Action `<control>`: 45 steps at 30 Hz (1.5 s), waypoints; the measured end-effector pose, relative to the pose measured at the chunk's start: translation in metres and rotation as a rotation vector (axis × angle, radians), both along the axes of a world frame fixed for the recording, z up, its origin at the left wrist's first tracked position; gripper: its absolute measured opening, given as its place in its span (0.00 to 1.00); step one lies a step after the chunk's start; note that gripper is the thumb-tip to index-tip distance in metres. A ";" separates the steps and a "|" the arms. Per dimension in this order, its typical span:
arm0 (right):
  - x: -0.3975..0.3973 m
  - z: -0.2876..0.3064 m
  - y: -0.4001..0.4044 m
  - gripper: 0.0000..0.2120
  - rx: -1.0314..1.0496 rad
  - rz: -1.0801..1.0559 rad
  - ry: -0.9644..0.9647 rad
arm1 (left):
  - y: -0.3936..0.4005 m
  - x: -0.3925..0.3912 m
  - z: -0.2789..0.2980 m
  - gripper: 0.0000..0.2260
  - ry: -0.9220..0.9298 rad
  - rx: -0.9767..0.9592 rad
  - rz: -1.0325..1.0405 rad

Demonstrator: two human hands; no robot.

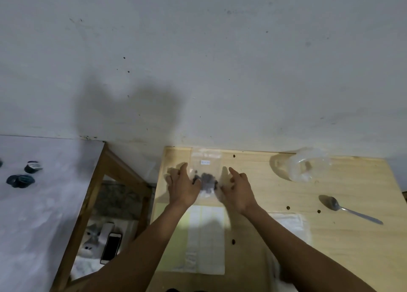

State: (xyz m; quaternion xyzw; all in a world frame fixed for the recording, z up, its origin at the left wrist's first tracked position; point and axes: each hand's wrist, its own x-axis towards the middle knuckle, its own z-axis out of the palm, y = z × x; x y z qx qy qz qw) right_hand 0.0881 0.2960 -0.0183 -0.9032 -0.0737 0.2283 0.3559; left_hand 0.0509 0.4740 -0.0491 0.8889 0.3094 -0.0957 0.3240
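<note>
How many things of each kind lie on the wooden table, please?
Clear plastic bag: 1
Clear plastic container: 1
Metal spoon: 1
Paper sheets: 2
White cloth: 1
Total: 6

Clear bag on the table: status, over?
Left hand and right hand flank clear bag, grip blurred. Bag lies on table, dark bits inside. Spoon off right, clear.
</note>
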 end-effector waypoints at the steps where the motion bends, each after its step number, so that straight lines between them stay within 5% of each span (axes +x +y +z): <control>1: -0.001 0.005 -0.013 0.29 0.004 -0.029 -0.007 | -0.007 -0.004 0.008 0.26 -0.089 -0.007 -0.003; 4: -0.009 0.017 -0.059 0.24 -0.013 -0.120 -0.067 | -0.040 -0.017 0.032 0.15 -0.228 -0.196 -0.085; 8: -0.031 0.025 -0.123 0.22 -0.133 -0.226 -0.076 | -0.098 -0.035 0.042 0.08 -0.005 -0.477 -0.273; 16: -0.099 0.006 -0.200 0.21 -0.443 -0.303 0.134 | -0.188 -0.069 0.042 0.31 0.394 -0.665 -0.371; 19: -0.110 0.007 -0.201 0.23 -0.427 -0.315 0.176 | -0.201 -0.075 0.044 0.27 0.387 -0.663 -0.347; 26: -0.119 0.007 -0.196 0.20 -0.351 -0.381 0.053 | -0.207 -0.080 0.048 0.22 0.245 -0.662 -0.205; 30: -0.111 0.024 -0.183 0.11 -0.023 -0.517 -0.007 | -0.197 -0.076 0.059 0.03 0.019 -0.576 -0.096; 32: -0.106 0.035 -0.170 0.12 0.154 -0.518 0.048 | -0.185 -0.073 0.064 0.10 -0.068 -0.587 -0.062; 40: -0.094 0.050 -0.086 0.13 0.424 -0.293 0.180 | -0.084 -0.092 0.087 0.11 -0.297 -0.599 0.123; 45: -0.111 0.018 -0.036 0.07 0.277 0.001 0.135 | -0.015 -0.126 0.090 0.08 -0.469 -0.583 0.348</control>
